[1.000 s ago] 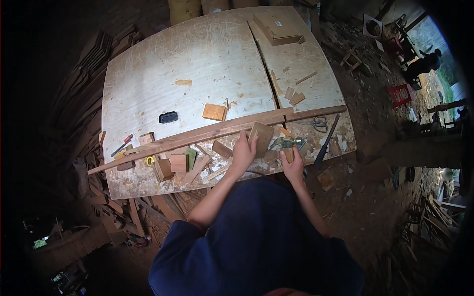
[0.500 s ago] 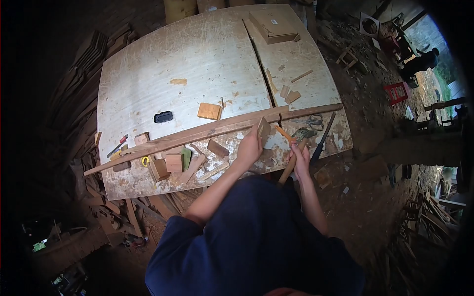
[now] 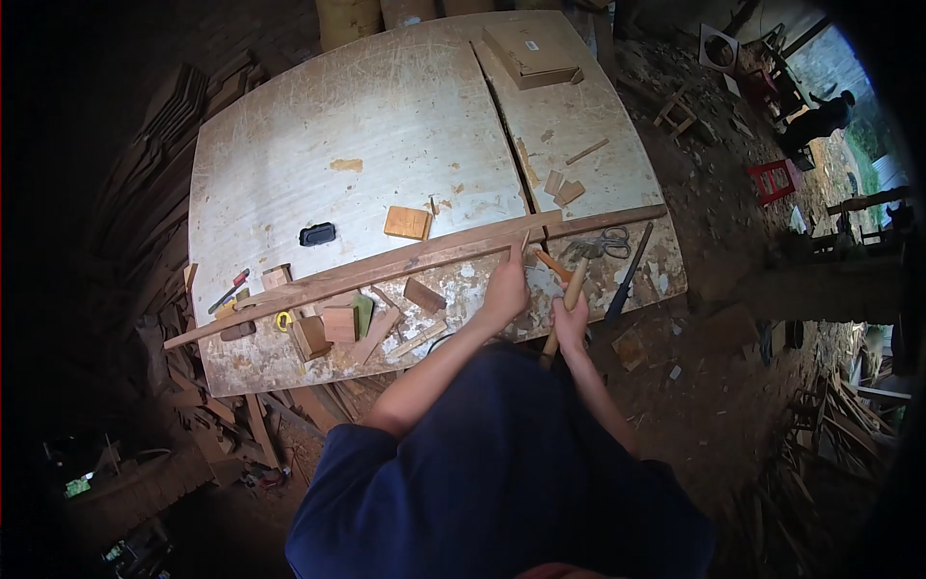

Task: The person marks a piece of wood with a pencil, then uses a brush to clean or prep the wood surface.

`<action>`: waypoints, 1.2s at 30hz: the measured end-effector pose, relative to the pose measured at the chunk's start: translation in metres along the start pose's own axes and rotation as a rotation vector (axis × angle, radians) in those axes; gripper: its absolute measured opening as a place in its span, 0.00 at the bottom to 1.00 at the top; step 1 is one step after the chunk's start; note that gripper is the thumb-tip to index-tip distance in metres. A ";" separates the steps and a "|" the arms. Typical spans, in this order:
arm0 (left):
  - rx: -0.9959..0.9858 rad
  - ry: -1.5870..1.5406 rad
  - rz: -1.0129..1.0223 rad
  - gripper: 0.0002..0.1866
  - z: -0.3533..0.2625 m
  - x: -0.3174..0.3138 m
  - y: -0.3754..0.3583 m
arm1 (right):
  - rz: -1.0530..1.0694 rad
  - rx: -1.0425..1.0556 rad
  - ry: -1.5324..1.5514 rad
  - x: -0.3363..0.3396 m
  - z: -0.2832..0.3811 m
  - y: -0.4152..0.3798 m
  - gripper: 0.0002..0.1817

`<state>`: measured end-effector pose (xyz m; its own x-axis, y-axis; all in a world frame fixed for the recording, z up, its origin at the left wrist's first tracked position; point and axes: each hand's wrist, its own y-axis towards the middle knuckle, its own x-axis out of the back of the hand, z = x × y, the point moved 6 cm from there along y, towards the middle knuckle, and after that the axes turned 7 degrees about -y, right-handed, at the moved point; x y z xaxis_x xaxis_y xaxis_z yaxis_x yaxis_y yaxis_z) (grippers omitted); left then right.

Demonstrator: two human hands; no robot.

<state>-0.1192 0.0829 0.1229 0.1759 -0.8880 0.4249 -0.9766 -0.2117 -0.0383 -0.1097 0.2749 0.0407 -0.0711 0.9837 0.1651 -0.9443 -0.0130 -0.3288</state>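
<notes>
My left hand is closed around a small flat wooden piece, turned nearly edge-on beside the long wooden strip. In my right hand is the wooden handle of a hammer, its dark head pointing away from me over the bench. An orange-handled tool lies between the two hands; the hammer partly hides its far end. Just beyond the hammer head are scissors, and a long dark file-like tool rests at the right.
The workbench carries a yellowish wood block, a black tray-like item, a cardboard box and several offcuts. A tape measure sits near the left. Another person is far right.
My left hand has turned the wooden piece from face-on to nearly edge-on. My right hand has moved down and left along the hammer, away from the orange-handled tool.
</notes>
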 end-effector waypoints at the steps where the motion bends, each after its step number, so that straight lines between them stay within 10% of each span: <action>1: -0.007 -0.003 -0.005 0.33 -0.001 0.001 0.001 | -0.037 0.021 0.000 0.001 0.007 0.001 0.18; 19: 0.070 -0.011 -0.032 0.31 0.020 0.018 0.003 | -0.005 0.430 -0.478 0.018 0.109 -0.028 0.13; 29: 0.018 0.002 -0.024 0.31 0.013 0.016 0.004 | 0.138 0.304 -0.828 0.024 -0.024 -0.004 0.18; 36: 0.064 0.000 -0.021 0.30 0.014 0.018 0.006 | 0.093 0.279 -0.619 0.026 0.008 -0.019 0.17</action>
<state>-0.1198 0.0596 0.1175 0.1962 -0.8831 0.4262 -0.9627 -0.2562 -0.0875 -0.0960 0.2995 0.0589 -0.2477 0.6934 0.6766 -0.9670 -0.2196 -0.1289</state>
